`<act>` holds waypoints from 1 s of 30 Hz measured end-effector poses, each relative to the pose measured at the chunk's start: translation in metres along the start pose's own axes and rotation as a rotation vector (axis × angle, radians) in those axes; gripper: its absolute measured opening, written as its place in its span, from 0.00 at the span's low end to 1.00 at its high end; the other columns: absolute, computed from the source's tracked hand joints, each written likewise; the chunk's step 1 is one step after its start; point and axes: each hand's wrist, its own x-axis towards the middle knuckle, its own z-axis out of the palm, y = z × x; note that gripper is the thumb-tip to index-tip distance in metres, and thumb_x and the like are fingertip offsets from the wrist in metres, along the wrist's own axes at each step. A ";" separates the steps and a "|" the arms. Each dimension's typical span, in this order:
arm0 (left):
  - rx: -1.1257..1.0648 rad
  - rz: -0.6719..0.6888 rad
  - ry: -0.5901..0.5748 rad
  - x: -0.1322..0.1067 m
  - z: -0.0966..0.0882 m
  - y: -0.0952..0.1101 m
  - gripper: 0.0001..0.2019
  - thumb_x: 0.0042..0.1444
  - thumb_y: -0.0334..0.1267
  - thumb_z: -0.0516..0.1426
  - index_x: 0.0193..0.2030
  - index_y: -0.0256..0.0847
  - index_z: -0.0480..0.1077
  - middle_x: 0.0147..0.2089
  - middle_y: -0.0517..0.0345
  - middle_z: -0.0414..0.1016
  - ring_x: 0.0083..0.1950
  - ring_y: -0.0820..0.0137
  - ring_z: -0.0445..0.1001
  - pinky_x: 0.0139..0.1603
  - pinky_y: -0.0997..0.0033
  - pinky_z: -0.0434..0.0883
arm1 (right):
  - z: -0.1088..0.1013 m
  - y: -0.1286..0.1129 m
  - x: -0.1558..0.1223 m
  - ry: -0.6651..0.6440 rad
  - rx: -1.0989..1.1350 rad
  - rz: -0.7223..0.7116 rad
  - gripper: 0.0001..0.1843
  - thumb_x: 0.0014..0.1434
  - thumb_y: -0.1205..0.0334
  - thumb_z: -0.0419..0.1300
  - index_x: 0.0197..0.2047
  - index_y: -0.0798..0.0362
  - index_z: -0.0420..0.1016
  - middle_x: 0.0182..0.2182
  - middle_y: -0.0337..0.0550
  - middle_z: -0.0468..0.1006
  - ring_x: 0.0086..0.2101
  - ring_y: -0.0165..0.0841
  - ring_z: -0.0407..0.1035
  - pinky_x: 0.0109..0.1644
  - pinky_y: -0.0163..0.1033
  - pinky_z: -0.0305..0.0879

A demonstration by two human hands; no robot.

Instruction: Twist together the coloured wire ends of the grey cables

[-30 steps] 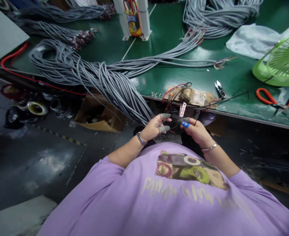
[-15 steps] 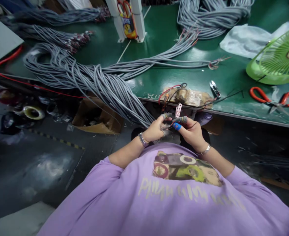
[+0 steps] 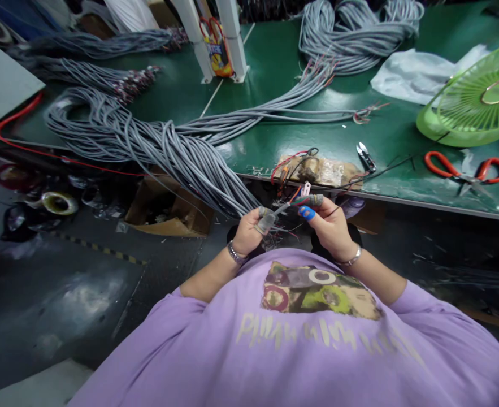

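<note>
My left hand is closed on a grey cable close to its stripped end, in front of the bench edge. Thin coloured wires, orange, red and green among them, fan out of that end. My right hand pinches some of these wires between thumb and forefinger. Grey covers wrap several fingertips, and blue tape covers the right thumb tip. A large bundle of grey cables hangs over the bench edge beside my left hand. Just beyond the fingers stands a small pale pink piece with holes.
On the green bench lie a cardboard piece with wires, small snips, red-handled scissors, a green fan and a plastic bag. A white post rises behind. Below is an open carton.
My left hand has moved left and slightly down, away from my right hand. The grey cable end and its spread wires now show between them. The view has shifted slightly.
</note>
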 end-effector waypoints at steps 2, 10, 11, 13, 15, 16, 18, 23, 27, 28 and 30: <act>-0.139 -0.062 -0.022 0.000 -0.007 0.002 0.24 0.54 0.60 0.62 0.28 0.39 0.65 0.16 0.70 0.57 0.16 0.82 0.51 0.17 0.78 0.50 | 0.006 -0.002 0.000 -0.073 -0.030 0.008 0.23 0.53 0.44 0.70 0.47 0.48 0.78 0.40 0.45 0.81 0.42 0.39 0.75 0.47 0.44 0.73; -0.235 -0.186 -0.196 -0.005 -0.024 0.002 0.26 0.50 0.61 0.65 0.29 0.38 0.66 0.16 0.70 0.57 0.15 0.84 0.49 0.15 0.80 0.44 | 0.021 -0.004 0.008 -0.430 -0.073 -0.026 0.25 0.58 0.45 0.65 0.53 0.51 0.78 0.39 0.46 0.81 0.41 0.39 0.75 0.47 0.44 0.72; -0.242 -0.201 -0.205 -0.005 -0.026 0.002 0.26 0.49 0.61 0.65 0.30 0.38 0.66 0.17 0.70 0.58 0.15 0.84 0.49 0.15 0.80 0.44 | 0.020 -0.004 0.009 -0.466 -0.129 -0.094 0.20 0.61 0.47 0.63 0.49 0.52 0.80 0.39 0.47 0.81 0.40 0.38 0.75 0.47 0.43 0.72; -0.251 -0.234 -0.224 -0.005 -0.030 0.002 0.27 0.47 0.62 0.66 0.30 0.37 0.66 0.17 0.70 0.58 0.14 0.84 0.48 0.14 0.80 0.43 | 0.013 -0.005 0.010 -0.477 -0.362 -0.269 0.13 0.64 0.54 0.59 0.42 0.52 0.82 0.39 0.48 0.81 0.38 0.36 0.75 0.43 0.40 0.70; -0.228 -0.268 -0.271 -0.004 -0.034 0.006 0.27 0.46 0.62 0.66 0.30 0.37 0.66 0.17 0.70 0.58 0.14 0.84 0.48 0.13 0.81 0.44 | 0.003 -0.008 0.008 -0.445 -0.693 -0.431 0.12 0.62 0.62 0.58 0.43 0.52 0.81 0.39 0.49 0.81 0.36 0.35 0.73 0.39 0.37 0.66; -0.202 -0.287 -0.316 -0.004 -0.034 0.009 0.27 0.47 0.62 0.65 0.29 0.37 0.65 0.17 0.70 0.58 0.14 0.84 0.49 0.13 0.81 0.45 | -0.001 -0.010 0.006 -0.427 -0.852 -0.490 0.13 0.61 0.65 0.57 0.45 0.53 0.81 0.40 0.49 0.81 0.35 0.34 0.73 0.37 0.36 0.65; -0.133 -0.324 -0.431 -0.002 -0.033 0.017 0.27 0.48 0.62 0.65 0.30 0.37 0.65 0.18 0.68 0.62 0.15 0.83 0.55 0.14 0.82 0.53 | -0.006 -0.014 0.001 -0.414 -1.091 -0.558 0.16 0.58 0.69 0.56 0.47 0.54 0.80 0.41 0.49 0.81 0.34 0.33 0.71 0.34 0.36 0.61; -0.026 -0.219 -0.532 0.003 -0.019 0.033 0.24 0.52 0.59 0.64 0.34 0.36 0.69 0.22 0.64 0.68 0.19 0.80 0.63 0.20 0.80 0.63 | -0.007 -0.022 -0.010 -0.460 -1.200 -0.612 0.14 0.60 0.69 0.56 0.44 0.53 0.80 0.44 0.48 0.81 0.34 0.32 0.71 0.34 0.35 0.60; -0.063 -0.041 -0.530 0.001 -0.019 0.029 0.22 0.51 0.56 0.66 0.33 0.35 0.75 0.25 0.58 0.73 0.23 0.77 0.67 0.25 0.76 0.67 | -0.023 -0.011 -0.010 -0.304 -1.158 -0.467 0.15 0.59 0.69 0.56 0.46 0.52 0.81 0.44 0.49 0.81 0.34 0.34 0.72 0.34 0.37 0.61; -0.048 -0.018 -0.539 0.000 -0.020 0.027 0.20 0.51 0.54 0.66 0.33 0.34 0.76 0.26 0.56 0.75 0.25 0.75 0.70 0.27 0.75 0.69 | -0.030 -0.006 -0.009 -0.229 -1.126 -0.391 0.14 0.60 0.67 0.57 0.45 0.52 0.81 0.41 0.49 0.81 0.33 0.35 0.72 0.33 0.38 0.61; 0.014 0.034 -0.543 -0.001 -0.022 0.023 0.18 0.52 0.51 0.66 0.33 0.35 0.78 0.30 0.52 0.78 0.30 0.70 0.75 0.33 0.72 0.73 | -0.044 0.002 -0.010 -0.121 -0.951 -0.210 0.12 0.62 0.59 0.58 0.40 0.53 0.82 0.35 0.48 0.81 0.31 0.35 0.71 0.33 0.39 0.62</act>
